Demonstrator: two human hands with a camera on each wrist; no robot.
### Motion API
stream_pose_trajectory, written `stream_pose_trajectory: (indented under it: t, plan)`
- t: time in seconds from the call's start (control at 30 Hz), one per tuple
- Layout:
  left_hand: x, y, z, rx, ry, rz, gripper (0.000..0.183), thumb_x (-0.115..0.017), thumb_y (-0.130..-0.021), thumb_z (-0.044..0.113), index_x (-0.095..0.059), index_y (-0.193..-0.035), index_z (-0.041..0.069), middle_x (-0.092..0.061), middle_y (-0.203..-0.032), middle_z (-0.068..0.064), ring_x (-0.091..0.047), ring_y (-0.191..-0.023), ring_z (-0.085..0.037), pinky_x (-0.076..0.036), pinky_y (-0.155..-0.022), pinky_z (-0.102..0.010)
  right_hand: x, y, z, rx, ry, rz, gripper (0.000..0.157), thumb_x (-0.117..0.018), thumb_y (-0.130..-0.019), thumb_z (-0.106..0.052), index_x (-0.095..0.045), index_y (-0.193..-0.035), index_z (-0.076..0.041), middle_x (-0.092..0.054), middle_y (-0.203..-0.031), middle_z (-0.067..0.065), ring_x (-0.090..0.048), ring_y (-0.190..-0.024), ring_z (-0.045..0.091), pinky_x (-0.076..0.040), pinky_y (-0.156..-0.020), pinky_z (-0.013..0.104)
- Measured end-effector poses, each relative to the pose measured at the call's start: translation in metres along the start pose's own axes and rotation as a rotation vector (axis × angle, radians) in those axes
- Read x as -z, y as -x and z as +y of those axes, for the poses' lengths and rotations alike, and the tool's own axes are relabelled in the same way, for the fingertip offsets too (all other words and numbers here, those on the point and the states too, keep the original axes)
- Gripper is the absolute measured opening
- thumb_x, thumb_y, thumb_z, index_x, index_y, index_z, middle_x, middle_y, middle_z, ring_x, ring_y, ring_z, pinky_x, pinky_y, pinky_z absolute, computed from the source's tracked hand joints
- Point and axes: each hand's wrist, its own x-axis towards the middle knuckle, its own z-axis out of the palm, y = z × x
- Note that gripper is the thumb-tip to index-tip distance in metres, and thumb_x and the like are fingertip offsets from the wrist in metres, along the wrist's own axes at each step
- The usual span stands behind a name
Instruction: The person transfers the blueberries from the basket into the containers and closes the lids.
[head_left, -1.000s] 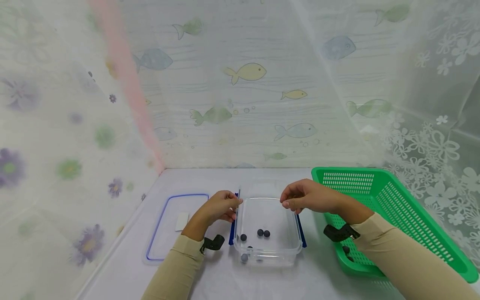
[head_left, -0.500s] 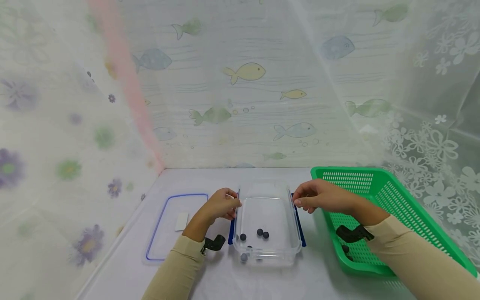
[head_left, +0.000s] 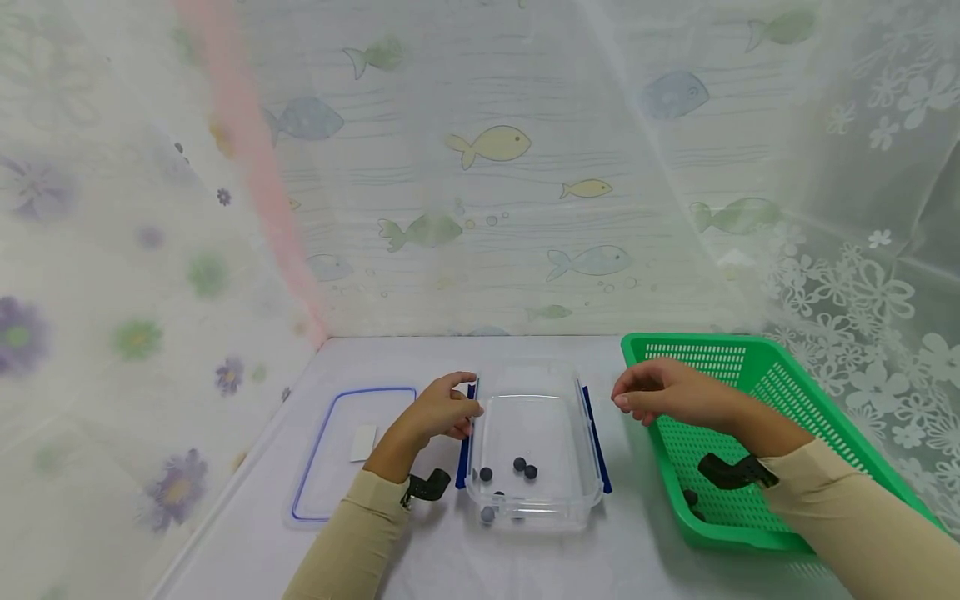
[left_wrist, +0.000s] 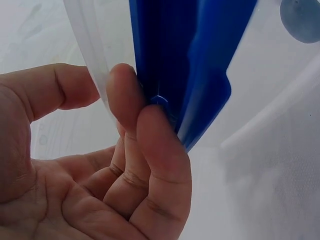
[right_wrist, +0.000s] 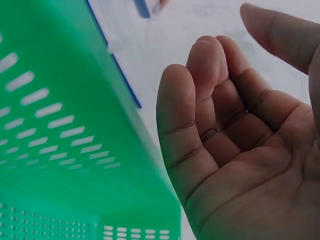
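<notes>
A clear plastic food container [head_left: 536, 429] with blue side latches stands in the middle of the table. Several small dark balls [head_left: 530, 472] lie in it, towards its near end. My left hand [head_left: 440, 410] grips the container's left rim; in the left wrist view two fingertips press against the blue latch [left_wrist: 200, 60], with the thumb on the other side of the clear wall. My right hand [head_left: 671, 393] hovers near the left rim of the green basket [head_left: 705, 540], fingers loosely curved. Nothing lies between the right fingers [right_wrist: 177, 95] in the right wrist view.
A clear lid [head_left: 318, 487] with a blue seal lies flat to the left, a small white rectangle [head_left: 363, 442] on it. A few dark balls [head_left: 690, 497] sit in the basket's near left corner. A patterned curtain [head_left: 465, 192] hangs behind the table.
My right hand has moved right, from over the container's right side to the basket's edge, and the right latch is now in full view. The left hand has stayed at the left rim.
</notes>
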Motion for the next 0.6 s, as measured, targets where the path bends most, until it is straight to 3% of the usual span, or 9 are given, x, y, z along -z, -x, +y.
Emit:
stream_pose_trajectory:
  t: [0.6]
  plan:
    - [0.001,-0.001,-0.002,-0.006,-0.031,-0.002,0.071,-0.072,-0.093,0.018,-0.042,-0.158,0.012,-0.066,-0.1,-0.013,-0.067,-0.068,-0.02,-0.063,-0.068,-0.034,0.015,0.025,0.029,-0.017,-0.014,-0.004,0.026,-0.063,-0.105,-0.023,-0.066,-0.11,0.002,-0.063,-0.086,0.011,-0.063,-0.076,0.027,-0.059,-0.073,0.039]
